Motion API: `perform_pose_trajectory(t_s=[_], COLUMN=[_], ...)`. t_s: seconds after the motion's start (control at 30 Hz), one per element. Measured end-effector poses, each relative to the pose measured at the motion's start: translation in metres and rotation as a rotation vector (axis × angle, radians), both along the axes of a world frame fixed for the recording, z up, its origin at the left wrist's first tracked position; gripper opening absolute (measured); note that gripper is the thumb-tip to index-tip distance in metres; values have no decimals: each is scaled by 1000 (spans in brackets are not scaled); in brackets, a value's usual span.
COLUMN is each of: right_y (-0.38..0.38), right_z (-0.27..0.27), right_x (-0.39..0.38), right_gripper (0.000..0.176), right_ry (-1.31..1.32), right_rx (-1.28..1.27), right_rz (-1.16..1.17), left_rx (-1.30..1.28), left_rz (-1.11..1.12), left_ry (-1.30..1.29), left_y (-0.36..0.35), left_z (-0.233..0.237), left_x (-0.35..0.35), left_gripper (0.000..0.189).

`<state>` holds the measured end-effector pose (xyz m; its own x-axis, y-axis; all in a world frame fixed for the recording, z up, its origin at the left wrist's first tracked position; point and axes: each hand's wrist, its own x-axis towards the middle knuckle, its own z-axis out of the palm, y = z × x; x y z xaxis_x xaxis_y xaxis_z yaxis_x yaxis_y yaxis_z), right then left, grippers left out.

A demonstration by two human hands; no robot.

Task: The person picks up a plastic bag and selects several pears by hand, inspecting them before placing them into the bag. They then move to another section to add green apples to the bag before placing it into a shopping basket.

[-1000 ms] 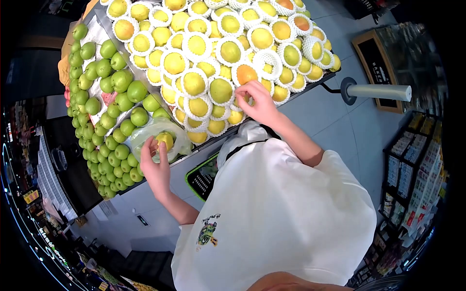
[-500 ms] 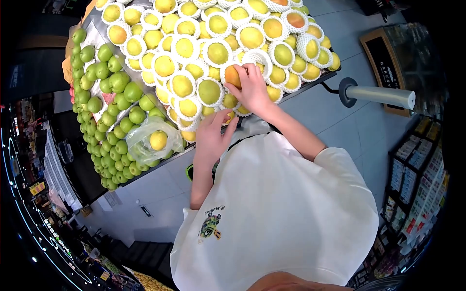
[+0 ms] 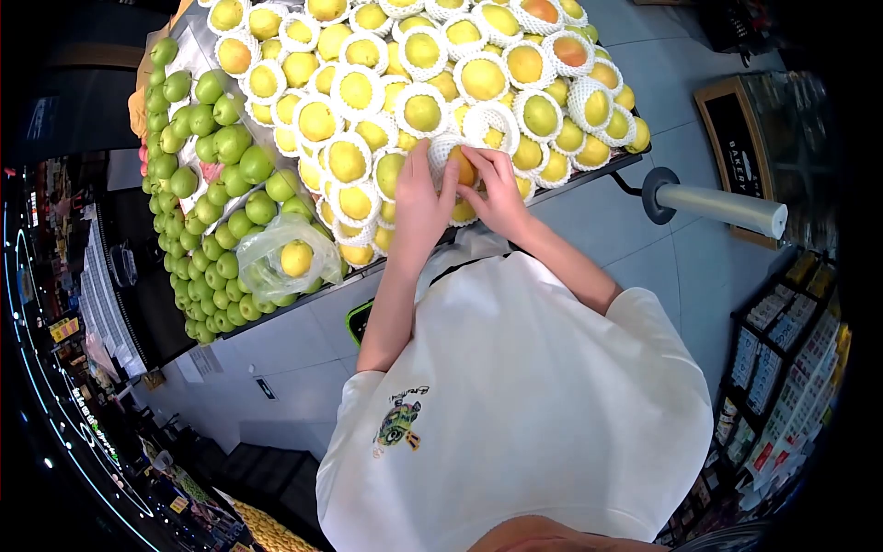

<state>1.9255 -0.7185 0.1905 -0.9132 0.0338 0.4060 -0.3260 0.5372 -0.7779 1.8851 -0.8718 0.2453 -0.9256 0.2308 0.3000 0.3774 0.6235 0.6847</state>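
Observation:
Both hands meet at the front edge of a heap of round yellow fruit. Between them is an orange-yellow fruit with a white foam net at its left side. My right hand has its fingers curled over the fruit from the right. My left hand grips from the left, the foam net between its thumb and fingers; the fingertips are partly hidden. Just behind the hands sits a foam net with a fruit low inside it. A yellow-green fruit in its net lies beside my left hand.
Green apples are piled on the left part of the stand. On them rests a clear plastic bag holding a yellow fruit. A roll of plastic bags juts out at right, near a framed bakery sign.
My left hand has moved up and right to the orange-yellow fruit, joining my right hand. The right hand and the fruit have shifted slightly right and down.

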Motion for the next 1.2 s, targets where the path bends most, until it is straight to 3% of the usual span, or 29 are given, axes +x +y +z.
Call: perform_pose_trajectory(t_s=[0.1,0.27,0.33,0.53,0.7,0.77,0.8,0.83,0.87,0.9,0.97,1.0,1.07,1.1,1.17,1.2], right_y=[3,3,4,8,4,4,4,2,-1,-4,-8,-8,-4,-3,0,1], right_z=[0,2,3,2,10,9,9,10,11,14,24,31,50,57,66,68], right_x=[1,3,5,4,7,9,9,10,9,10,15,19,24,26,28,29], right_gripper=[66,61,59,58,60,61,61,61,64,67,68,70,67,64,58,54], right_ry=[24,48,46,-35,-29,-61,-91,-92,-107,-121,-138,-157,-227,-297,-344,-395], right_rx=[-43,-125,-144,-451,-961,-1005,-1048,-1048,-1212,-1375,-1510,-1646,-1727,-1806,-1840,-1873], right_rz=[-8,-17,-24,16,150,177,204,204,236,267,299,330,334,340,400,463], left_rx=[63,214,181,267,408,747,747,932,1115,1115,1417,1417,1660,1660,1314,1188], left_rz=[-33,49,39,55,60,96,97,85,71,70,152,151,-309,-310,95,181], left_ry=[29,-158,-84,-45,-121,-206,-206,-358,-512,-512,-682,-683,-935,-938,-758,-731], left_y=[9,3,2,4,4,12,10,7,5,8,15,3,-32,-33,-30,-27], left_z=[-2,-10,-12,-1,8,18,21,23,26,34,52,45,24,31,45,42], left_x=[0,-3,-5,-1,6,9,9,8,7,8,11,12,10,9,6,5], left_gripper=[45,33,31,27,27,26,26,24,22,22,22,22,22,22,20,21])
